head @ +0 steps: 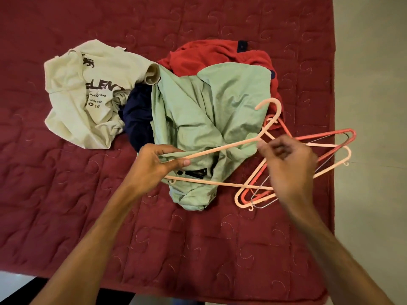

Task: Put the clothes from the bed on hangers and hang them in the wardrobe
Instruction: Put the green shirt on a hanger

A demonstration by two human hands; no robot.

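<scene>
While my left hand [157,165] pinches the corner of a pale peach plastic hanger [220,150] over the crumpled mint-green shirt [198,111], my right hand [288,164] hovers with fingers loosely curled, gripping nothing I can tell, probably to free it from the tangled spare hangers [326,155] on the maroon quilted bed [66,194].

Both bare forearms reach forward and converge. The left hand [156,164] lies palm down, its grip closed, thumb extended rightward. The right hand [286,166], slightly blurred, hangs with fingers [267,148] curled and pinched together, knuckles up.
</scene>
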